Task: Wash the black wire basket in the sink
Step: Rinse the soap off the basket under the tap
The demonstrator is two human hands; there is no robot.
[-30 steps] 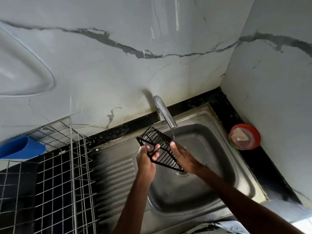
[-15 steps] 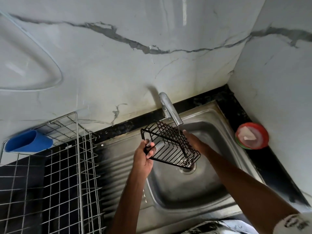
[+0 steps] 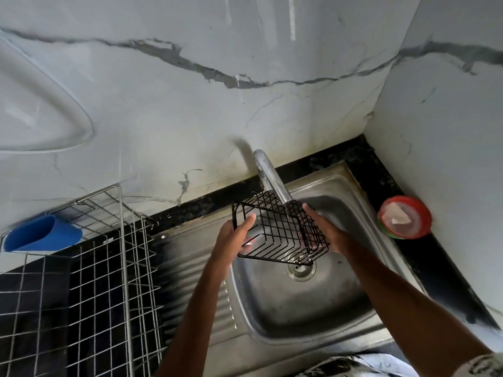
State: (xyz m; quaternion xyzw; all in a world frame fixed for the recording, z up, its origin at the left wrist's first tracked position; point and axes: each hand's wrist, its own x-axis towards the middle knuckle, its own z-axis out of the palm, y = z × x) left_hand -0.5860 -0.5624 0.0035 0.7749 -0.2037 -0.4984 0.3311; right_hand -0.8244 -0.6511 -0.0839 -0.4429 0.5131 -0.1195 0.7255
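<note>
Both hands are on the black wire basket (image 3: 276,231), held up over the sink (image 3: 299,317) bowl right under the faucet (image 3: 269,176) spout and above the drain (image 3: 300,271). The left hand (image 3: 231,239) grips the basket's left end, thumb laid over the wires and fingers curled behind, and the right hand (image 3: 328,231) clasps the right end, fingers showing through the mesh. Off to the left stands a wire dish rack (image 3: 109,257) with a blue cup (image 3: 40,235) in it.
</note>
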